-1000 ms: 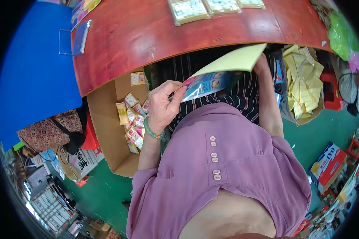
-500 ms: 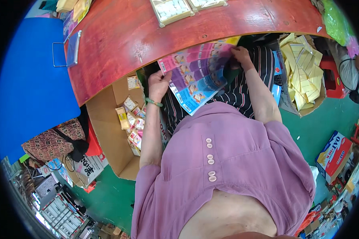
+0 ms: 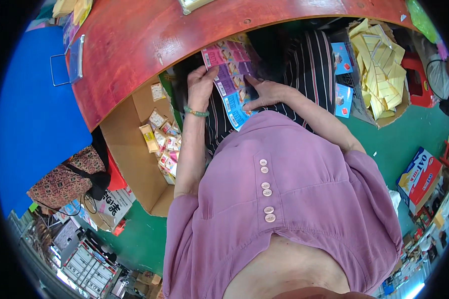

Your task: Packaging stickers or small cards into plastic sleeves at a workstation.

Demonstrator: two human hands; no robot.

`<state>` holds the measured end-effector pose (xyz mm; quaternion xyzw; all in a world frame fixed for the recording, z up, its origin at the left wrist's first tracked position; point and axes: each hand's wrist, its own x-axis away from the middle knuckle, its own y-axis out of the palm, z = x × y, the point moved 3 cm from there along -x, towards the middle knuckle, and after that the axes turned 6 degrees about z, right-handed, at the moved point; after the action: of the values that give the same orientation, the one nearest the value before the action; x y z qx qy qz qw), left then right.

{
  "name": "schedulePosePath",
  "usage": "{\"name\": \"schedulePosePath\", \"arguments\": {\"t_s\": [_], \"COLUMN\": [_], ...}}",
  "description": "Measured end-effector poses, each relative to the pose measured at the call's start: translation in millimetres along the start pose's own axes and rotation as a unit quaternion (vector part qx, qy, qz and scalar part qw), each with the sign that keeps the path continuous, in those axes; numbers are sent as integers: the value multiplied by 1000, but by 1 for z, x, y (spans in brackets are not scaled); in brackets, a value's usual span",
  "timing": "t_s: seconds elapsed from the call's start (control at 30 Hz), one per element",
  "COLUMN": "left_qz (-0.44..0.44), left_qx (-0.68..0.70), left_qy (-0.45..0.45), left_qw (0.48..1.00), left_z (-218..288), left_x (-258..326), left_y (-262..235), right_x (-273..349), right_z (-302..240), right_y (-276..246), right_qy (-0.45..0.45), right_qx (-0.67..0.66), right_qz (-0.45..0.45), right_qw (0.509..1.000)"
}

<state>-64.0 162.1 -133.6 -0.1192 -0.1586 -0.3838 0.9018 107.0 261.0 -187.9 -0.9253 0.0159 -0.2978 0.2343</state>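
Over at the far left a clear plastic sleeve (image 3: 76, 57) lies where the blue cloth (image 3: 30, 124) meets the red table (image 3: 149, 40), and below it a patterned bag (image 3: 65, 182) slumps against an open cardboard box (image 3: 134, 149) with small yellow and pink packets (image 3: 162, 142) strewn inside. Next comes the left hand (image 3: 200, 87), a green bead bracelet (image 3: 196, 112) on its wrist; its fingers curl round the left edge of a sheet of packets (image 3: 233, 82), thumb on the printed face, pinching it. The sheet lies on the person's striped lap just under the table's edge, with rows of pink at the top, purple in the middle and blue at the bottom. The right hand (image 3: 268, 93) presses flat on the sheet's right side, fingers spread and not clenched, fingertips over the purple and blue rows. Further right, two blue cards (image 3: 342, 77) stand beside a box of yellow folded envelopes (image 3: 381, 74). Near the right edge sits a red, white and blue carton (image 3: 420, 174) on the green floor (image 3: 384, 139).
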Motion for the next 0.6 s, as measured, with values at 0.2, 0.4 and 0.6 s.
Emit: {"name": "schedulePosePath", "arguments": {"t_s": [0.2,0.4,0.6], "left_qz": [-5,66,22], "left_qx": [44,146,69], "left_qy": [58,139,34], "left_qw": [997,977,997], "left_z": [27,37,27], "left_x": [-2,-18,-3], "left_y": [13,-4,3], "right_x": [3,-18,18], "right_z": [7,19,-17], "right_y": [-21,-1,-24], "right_qy": [41,84,49], "right_qx": [-149,-232,46], "right_qz": [35,54,-15], "right_qw": [987,968,998]}}
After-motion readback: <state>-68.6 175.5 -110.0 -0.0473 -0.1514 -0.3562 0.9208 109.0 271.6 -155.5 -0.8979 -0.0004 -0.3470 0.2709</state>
